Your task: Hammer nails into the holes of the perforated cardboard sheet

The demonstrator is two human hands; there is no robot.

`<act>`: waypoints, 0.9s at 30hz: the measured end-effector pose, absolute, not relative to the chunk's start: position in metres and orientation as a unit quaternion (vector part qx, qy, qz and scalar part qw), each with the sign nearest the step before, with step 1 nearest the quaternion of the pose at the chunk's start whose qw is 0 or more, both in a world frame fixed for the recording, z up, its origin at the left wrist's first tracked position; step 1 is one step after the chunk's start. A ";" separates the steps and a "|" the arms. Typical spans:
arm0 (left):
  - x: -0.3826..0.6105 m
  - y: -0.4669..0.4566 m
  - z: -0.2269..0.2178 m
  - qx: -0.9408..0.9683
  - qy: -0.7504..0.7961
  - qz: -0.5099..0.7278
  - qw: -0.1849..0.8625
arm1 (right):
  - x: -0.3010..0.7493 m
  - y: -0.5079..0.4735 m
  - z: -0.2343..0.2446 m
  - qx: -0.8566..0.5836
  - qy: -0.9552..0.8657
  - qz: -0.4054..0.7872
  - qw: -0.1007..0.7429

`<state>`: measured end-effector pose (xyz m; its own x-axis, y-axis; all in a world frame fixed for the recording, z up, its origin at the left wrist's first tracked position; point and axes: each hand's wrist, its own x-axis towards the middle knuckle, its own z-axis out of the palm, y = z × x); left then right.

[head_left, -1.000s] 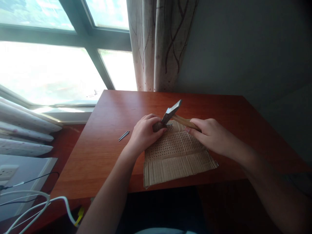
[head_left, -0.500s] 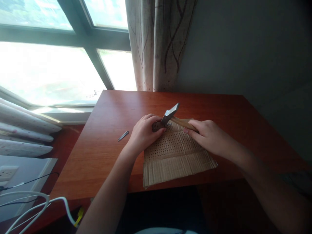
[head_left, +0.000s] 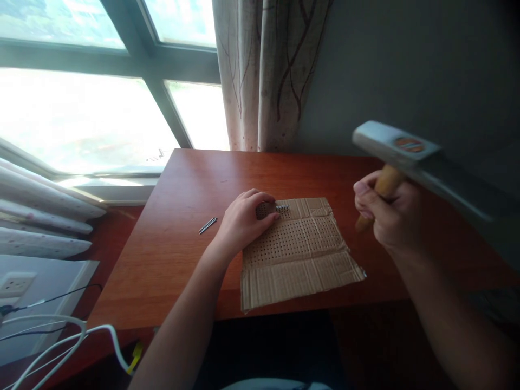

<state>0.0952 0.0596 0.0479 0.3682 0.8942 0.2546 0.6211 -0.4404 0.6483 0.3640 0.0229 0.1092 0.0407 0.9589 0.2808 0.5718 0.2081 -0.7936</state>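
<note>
A piece of brown cardboard full of small holes lies on the red-brown wooden table. My left hand rests on its far left corner, fingers pinched on a nail standing in the cardboard. My right hand is raised at the right, off the cardboard, and is closed around the wooden handle of a hammer. The hammer's metal head is lifted high and close to the camera.
Two loose nails lie on the table left of my left hand. A window and a patterned curtain stand behind the table. White cables and a wall socket are at the lower left.
The hammer head sat on the nail by my left fingers; now my right hand has swung it up and to the right, away from the cardboard. My left hand stayed put.
</note>
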 end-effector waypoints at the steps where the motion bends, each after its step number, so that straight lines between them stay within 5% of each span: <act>1: 0.095 0.060 0.048 0.794 0.477 0.298 0.231 | 0.366 0.026 0.109 -0.577 -0.622 0.241 0.471; 11: 0.096 0.059 0.051 0.793 0.478 0.294 0.236 | 0.385 0.050 0.087 -0.459 -0.525 0.295 0.653; 27: 0.096 0.059 0.053 0.794 0.479 0.291 0.236 | 0.392 0.060 0.067 -0.434 -0.501 0.319 0.677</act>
